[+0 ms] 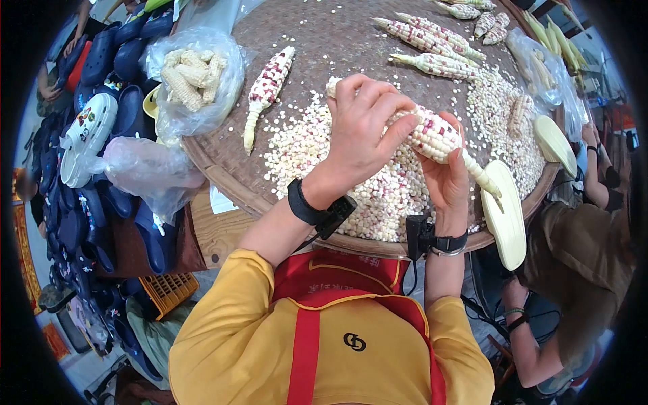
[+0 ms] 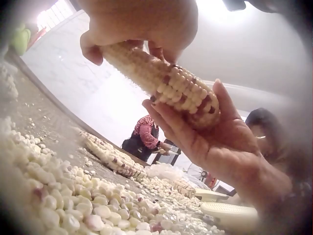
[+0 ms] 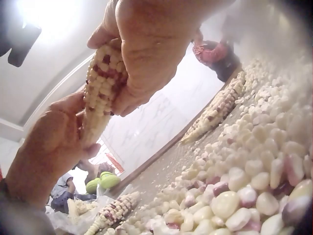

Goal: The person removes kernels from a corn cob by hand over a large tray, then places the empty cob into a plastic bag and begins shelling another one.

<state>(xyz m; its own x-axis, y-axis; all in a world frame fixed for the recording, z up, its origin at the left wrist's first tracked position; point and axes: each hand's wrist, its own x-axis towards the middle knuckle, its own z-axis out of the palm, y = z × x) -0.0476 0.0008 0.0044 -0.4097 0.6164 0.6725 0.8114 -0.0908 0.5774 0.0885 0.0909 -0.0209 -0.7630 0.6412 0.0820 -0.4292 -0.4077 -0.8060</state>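
Both hands hold one white and dark-red corn cob (image 1: 435,135) above a heap of loose kernels (image 1: 385,202). My left hand (image 1: 364,128) curls over its far part, the thumb lying on the kernels. My right hand (image 1: 445,172) grips the stalk end from the side, fingers around the cob. In the left wrist view, a stretch of the cob (image 2: 186,93) near my left hand (image 2: 142,24) looks bare of kernels, while rows remain beside my right hand (image 2: 220,147). The right wrist view has the cob (image 3: 102,78) between my right hand (image 3: 151,44) and left hand (image 3: 49,137).
A round woven tray (image 1: 223,177) carries the kernels, a cob (image 1: 270,84) at left and several cobs (image 1: 432,40) at the back. Bags of pale cobs (image 1: 192,77) flank it. Pale yellow soles (image 1: 503,216) lie on its right rim; dark clogs (image 1: 101,54) hang at left. People stand nearby.
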